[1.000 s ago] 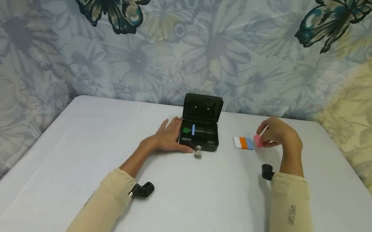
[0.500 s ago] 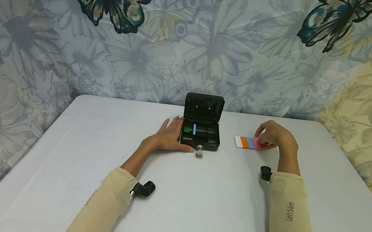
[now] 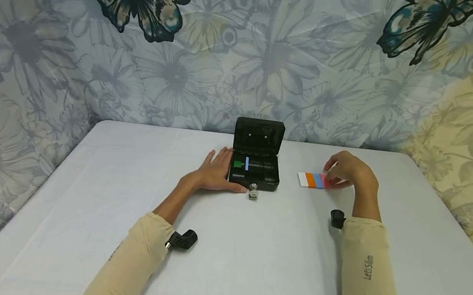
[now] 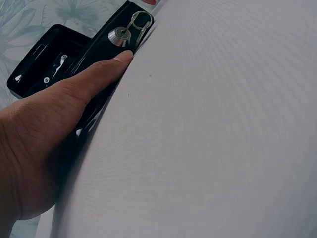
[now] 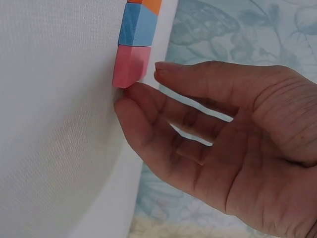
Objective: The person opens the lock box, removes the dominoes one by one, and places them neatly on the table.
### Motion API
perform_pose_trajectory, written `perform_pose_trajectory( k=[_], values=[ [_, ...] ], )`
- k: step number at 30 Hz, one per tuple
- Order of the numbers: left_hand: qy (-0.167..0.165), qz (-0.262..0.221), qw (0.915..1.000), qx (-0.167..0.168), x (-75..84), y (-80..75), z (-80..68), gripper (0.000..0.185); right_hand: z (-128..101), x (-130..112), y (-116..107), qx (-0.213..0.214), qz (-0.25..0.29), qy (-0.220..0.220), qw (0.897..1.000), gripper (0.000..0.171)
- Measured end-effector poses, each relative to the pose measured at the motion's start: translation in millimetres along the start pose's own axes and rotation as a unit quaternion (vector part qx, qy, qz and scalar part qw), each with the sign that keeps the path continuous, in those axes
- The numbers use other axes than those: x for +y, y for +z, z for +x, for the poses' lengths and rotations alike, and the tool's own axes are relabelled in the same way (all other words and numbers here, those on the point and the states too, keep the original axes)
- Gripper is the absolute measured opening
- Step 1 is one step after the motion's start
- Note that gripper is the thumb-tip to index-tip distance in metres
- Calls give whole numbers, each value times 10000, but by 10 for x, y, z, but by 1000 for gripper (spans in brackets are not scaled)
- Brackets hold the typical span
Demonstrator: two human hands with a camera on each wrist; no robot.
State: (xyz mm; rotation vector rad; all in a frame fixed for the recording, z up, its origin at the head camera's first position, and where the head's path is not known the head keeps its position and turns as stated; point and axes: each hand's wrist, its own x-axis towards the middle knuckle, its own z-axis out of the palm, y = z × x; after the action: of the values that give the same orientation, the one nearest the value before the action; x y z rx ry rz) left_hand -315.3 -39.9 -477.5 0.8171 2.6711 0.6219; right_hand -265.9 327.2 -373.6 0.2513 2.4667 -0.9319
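Wall cloth point(image 3: 252, 54): floral print with dark butterflies, hung behind and to both sides of the table.
Table point(image 3: 94, 191): white covered top, everything below sits on it.
Left hand point(image 3: 215, 173): flat on the table, fingers straight, pressed against the left side of the black case; thumb runs along the case's front edge, nothing gripped.
Right hand point(image 3: 349, 170): resting on the table at the right end of the block row; fingers loosely bent and apart, fingertips point(image 5: 130, 106) touching the pink block, not closed round it.
Black case point(image 3: 257, 162): lid standing open toward the wall, near table centre, just right of the left hand.
Blocks in case: green block point(image 3: 236, 165) and blue block point(image 3: 246, 164) side by side in the left part of the case.
Block row: white block point(image 3: 302, 180), orange block point(image 3: 310, 180), light-blue block point(image 3: 318, 181), pink block point(image 3: 326, 182), touching edge to edge, lying flat, between the case and the right hand, apart from the case.
Key point(image 3: 253, 192): silver, with a ring, at the front of the case; too small to tell if it sits in a lock.
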Motion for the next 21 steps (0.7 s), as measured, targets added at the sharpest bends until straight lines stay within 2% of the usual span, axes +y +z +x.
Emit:
perform_pose_trajectory(
  k=[13, 21],
  values=[
    [76, -99, 9999, 48, 5, -7, 2, 130, 8, 14, -25, 79, -286, -87, 9995, 50],
    [82, -132, 9999, 48, -3, 4, -1, 129, -73, -152, -49, 485, -769, -603, 9940, 44]
  ],
)
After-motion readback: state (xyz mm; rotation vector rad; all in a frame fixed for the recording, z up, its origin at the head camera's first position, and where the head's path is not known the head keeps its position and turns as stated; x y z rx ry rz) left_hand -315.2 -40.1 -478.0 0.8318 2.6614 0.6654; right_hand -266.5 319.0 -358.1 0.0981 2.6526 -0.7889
